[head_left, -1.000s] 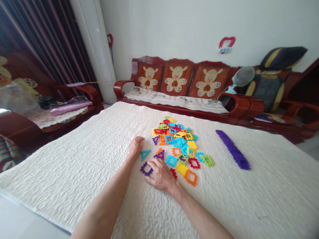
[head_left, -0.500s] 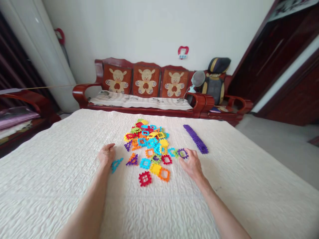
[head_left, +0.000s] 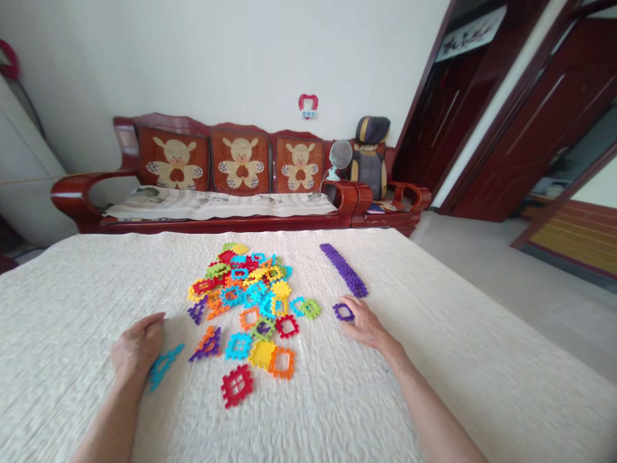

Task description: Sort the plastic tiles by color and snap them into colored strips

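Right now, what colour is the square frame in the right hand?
Purple: the square frame in the right hand shows best in the head view.

You had a cream, quilted tabletop (head_left: 299, 427) before you. On it lay a loose pile (head_left: 255, 296) of flat, notched pieces in red, blue, yellow, orange, green and purple, many overlapping. A red square (head_left: 237, 385) lay apart at the near end, a blue triangle (head_left: 165, 365) off to your left, and a long purple row (head_left: 343, 269) to your right.
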Tool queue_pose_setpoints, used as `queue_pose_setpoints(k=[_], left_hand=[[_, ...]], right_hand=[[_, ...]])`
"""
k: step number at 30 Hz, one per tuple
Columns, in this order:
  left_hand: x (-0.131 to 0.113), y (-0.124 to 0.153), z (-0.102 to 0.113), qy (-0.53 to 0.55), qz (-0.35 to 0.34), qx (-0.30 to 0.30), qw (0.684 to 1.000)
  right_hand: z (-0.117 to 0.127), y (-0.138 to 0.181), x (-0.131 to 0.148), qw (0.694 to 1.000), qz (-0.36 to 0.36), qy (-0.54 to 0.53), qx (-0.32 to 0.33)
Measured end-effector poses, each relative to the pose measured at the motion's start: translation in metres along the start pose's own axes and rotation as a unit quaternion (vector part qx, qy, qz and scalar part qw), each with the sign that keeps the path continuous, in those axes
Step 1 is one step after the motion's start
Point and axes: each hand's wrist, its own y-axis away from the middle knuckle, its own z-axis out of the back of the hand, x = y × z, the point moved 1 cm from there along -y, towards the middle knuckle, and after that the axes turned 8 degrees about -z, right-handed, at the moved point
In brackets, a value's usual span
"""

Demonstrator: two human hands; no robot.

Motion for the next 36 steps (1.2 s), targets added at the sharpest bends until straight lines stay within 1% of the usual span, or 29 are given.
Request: queue_pose_setpoints(k=[3, 4, 7, 9, 11, 13, 15, 17, 18, 20, 22, 25, 29, 36], left_hand=[[-0.004, 0.001, 0.004, -0.013, 0.031, 0.029, 0.999], [-0.006, 0.001, 0.006, -0.018, 0.034, 0.032, 0.999], [-0.01, 0.001, 0.008, -0.037, 0.038, 0.045, 0.998], [-0.012, 0.002, 0.009, -0.051, 0.041, 0.053, 0.997], [-0.014, 0.002, 0.01, -0.065, 0.046, 0.055, 0.995], [-0.015, 0.002, 0.011, -0.077, 0.055, 0.06, 0.994], [-0.017, 0.002, 0.011, -0.077, 0.062, 0.064, 0.993], [-0.017, 0.001, 0.011, -0.072, 0.065, 0.061, 0.993], [-0.017, 0.001, 0.011, -0.07, 0.063, 0.057, 0.994], [-0.017, 0.001, 0.011, -0.071, 0.061, 0.051, 0.994], [-0.017, 0.001, 0.012, -0.072, 0.058, 0.044, 0.995], [-0.018, 0.002, 0.012, -0.068, 0.059, 0.04, 0.995], [-0.018, 0.001, 0.011, -0.071, 0.064, 0.054, 0.994], [-0.019, 0.003, 0.012, -0.058, 0.058, 0.064, 0.995]], right_hand=[[-0.002, 0.001, 0.003, 0.999, -0.01, 0.003, -0.035], [-0.003, 0.001, 0.004, 0.999, -0.005, 0.006, -0.032], [0.0, 0.001, 0.007, 1.0, 0.018, 0.01, 0.004], [0.003, 0.001, 0.007, 1.0, 0.015, 0.006, 0.018], [0.005, 0.001, 0.005, 1.0, 0.006, -0.005, 0.018], [0.007, -0.001, 0.001, 1.0, -0.01, -0.02, -0.016], [0.009, -0.005, -0.007, 0.994, -0.052, -0.028, -0.089], [0.01, -0.012, -0.018, 0.979, -0.117, -0.018, -0.167], [0.01, -0.016, -0.023, 0.969, -0.149, -0.009, -0.196], [0.009, -0.024, -0.034, 0.955, -0.193, 0.006, -0.227], [0.006, -0.03, -0.041, 0.948, -0.21, 0.012, -0.238], [-0.001, -0.033, -0.045, 0.942, -0.216, 0.022, -0.255], [-0.006, -0.031, -0.046, 0.936, -0.217, 0.039, -0.275], [-0.003, -0.034, -0.042, 0.94, -0.23, 0.082, -0.24]])
